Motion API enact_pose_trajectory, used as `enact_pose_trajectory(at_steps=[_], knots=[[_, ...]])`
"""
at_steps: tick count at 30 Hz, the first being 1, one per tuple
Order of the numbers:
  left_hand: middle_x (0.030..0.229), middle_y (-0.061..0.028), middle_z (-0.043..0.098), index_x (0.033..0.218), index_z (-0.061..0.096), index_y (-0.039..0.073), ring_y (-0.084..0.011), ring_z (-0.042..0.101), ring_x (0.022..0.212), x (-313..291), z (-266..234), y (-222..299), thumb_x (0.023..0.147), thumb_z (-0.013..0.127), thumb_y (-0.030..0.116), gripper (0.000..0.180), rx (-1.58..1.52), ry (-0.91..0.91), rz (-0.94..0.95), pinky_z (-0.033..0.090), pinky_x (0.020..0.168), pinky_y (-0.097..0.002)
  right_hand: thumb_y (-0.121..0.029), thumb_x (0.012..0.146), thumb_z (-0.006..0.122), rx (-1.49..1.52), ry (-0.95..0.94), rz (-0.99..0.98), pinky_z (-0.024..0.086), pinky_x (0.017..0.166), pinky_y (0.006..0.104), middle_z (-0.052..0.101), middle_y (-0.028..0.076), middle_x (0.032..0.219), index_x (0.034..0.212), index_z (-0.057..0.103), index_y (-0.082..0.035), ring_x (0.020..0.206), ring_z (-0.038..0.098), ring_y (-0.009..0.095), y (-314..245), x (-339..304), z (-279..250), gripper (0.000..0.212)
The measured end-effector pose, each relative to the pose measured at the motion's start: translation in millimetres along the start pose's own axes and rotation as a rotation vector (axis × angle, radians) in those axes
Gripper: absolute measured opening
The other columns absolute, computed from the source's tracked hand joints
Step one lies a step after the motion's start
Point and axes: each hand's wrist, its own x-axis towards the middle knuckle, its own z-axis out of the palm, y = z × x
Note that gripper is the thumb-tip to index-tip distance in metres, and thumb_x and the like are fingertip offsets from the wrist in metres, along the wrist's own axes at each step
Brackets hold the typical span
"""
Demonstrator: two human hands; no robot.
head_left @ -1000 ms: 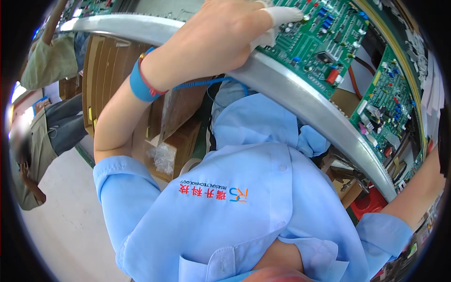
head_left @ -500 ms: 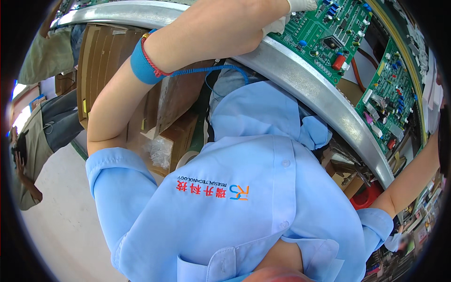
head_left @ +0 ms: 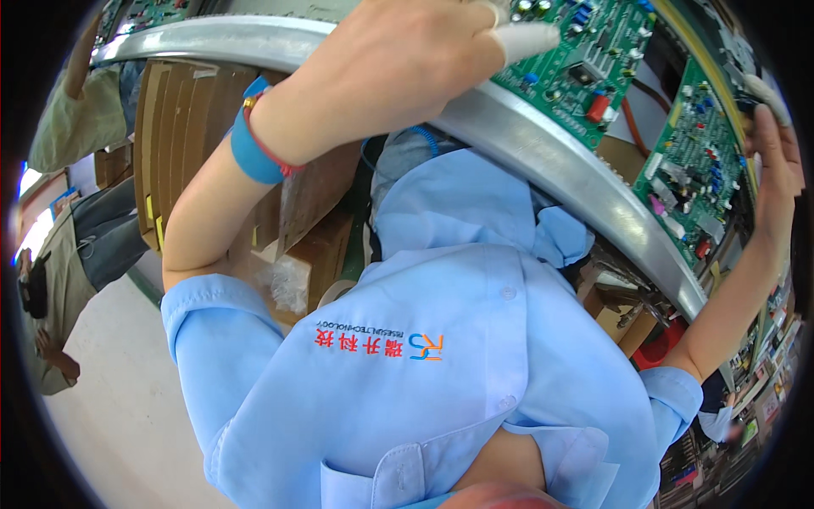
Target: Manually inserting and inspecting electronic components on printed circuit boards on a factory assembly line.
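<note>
My left hand [head_left: 424,51] is above the near edge of a green circuit board [head_left: 560,93] full of soldered-in parts. Two of its digits wear white finger cots and stand apart; one stretches right over the board. The other fingertips are cut off by the top edge, and nothing shows in the hand. A blue wrist strap [head_left: 253,153] with a coiled cord circles my left wrist. My right hand [head_left: 773,157] is at the far right rim, beside a second populated circuit board [head_left: 695,170]. Its fingers are spread, one in a white cot, with nothing visible between them.
A curved-looking metal rail [head_left: 543,136] runs along the bench's near edge, with a yellowish strip [head_left: 708,59] beyond the boards. Cardboard boxes [head_left: 203,127] stand below at left. A red container [head_left: 661,343] is under the right side. Another person [head_left: 72,246] stands at far left.
My right hand has come into view at the right rim. My left hand has shifted slightly left, showing its cotted digits over the board. The boards sit slightly differently in view.
</note>
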Motion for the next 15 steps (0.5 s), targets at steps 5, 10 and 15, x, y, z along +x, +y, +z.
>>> enact_pose_trajectory(at_steps=[5,10,15], knots=[[0.076,-0.0049,0.063,0.123,0.060,0.007,-0.0211,0.062,0.098,23.2,-30.6,12.1,0.084,0.055,0.004,0.040,-0.384,-0.360,-0.368,0.020,0.109,-0.0555,-0.015,0.092,0.059,0.303,-0.201,0.234,0.043,0.055,0.0165,0.068,0.005,0.096,0.124,0.059,-0.004,0.070,0.057,0.004,-8.7,-9.3,40.9,0.034],[0.089,-0.0034,0.069,0.125,0.061,0.009,-0.0211,0.062,0.105,-7.7,5.5,-22.9,0.082,0.064,0.010,0.043,-0.344,0.172,-0.279,0.022,0.108,-0.0493,-0.017,0.092,0.061,0.441,-0.368,0.239,0.043,0.053,0.0171,0.068,0.006,0.088,0.118,0.059,0.001,0.065,0.057,0.005,-36.1,8.2,85.2,0.031],[0.098,-0.0044,0.070,0.120,0.063,0.006,-0.0182,0.063,0.101,-16.0,-67.2,-7.9,0.081,0.068,0.010,0.040,-0.377,0.149,-1.067,0.025,0.106,-0.0411,-0.011,0.088,0.066,0.253,-0.331,0.225,0.042,0.054,0.0181,0.066,0.003,0.085,0.112,0.063,-0.001,0.065,0.055,0.004,-57.2,25.0,122.1,0.026]])
